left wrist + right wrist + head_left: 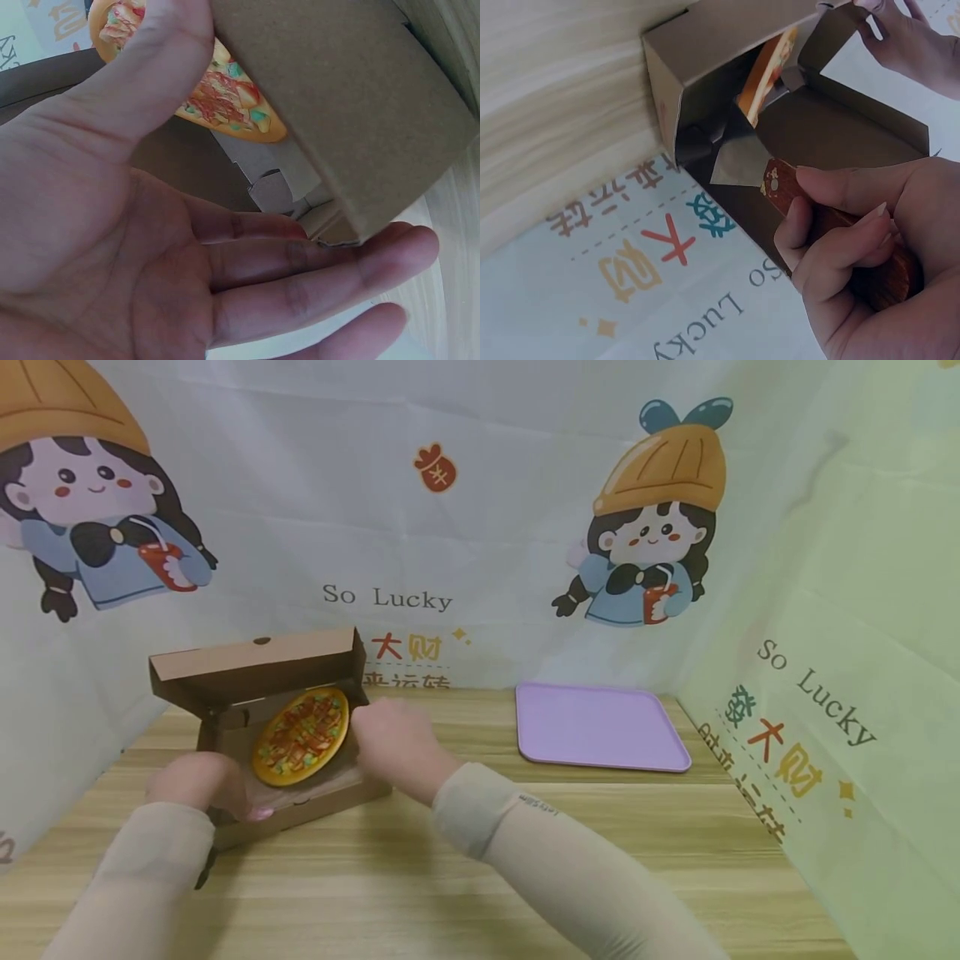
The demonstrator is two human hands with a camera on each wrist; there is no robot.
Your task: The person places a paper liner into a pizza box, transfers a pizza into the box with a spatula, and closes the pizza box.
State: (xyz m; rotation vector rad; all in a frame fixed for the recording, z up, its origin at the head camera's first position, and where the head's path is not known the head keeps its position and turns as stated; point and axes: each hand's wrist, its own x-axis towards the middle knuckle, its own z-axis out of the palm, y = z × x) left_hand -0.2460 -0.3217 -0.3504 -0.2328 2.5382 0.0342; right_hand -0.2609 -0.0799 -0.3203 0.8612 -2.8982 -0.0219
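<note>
An open cardboard pizza box (251, 662) sits at the left of the table with its lid raised at the back. Inside it a toy pizza (303, 735) lies tilted, its right side higher. My right hand (401, 739) grips the brown wooden handle of a spatula (832, 225). The spatula's flat metal blade (741, 159) reaches into the box at the pizza's raised edge. At the front left corner, my left hand (198, 781) holds the box, the wall between thumb and long, nearly straight fingers (300, 296).
A purple rectangular tray (600, 727) lies flat at the back right of the wooden table (480, 877). Printed cloth (495, 543) hangs behind the table and along its sides, close behind the box and tray.
</note>
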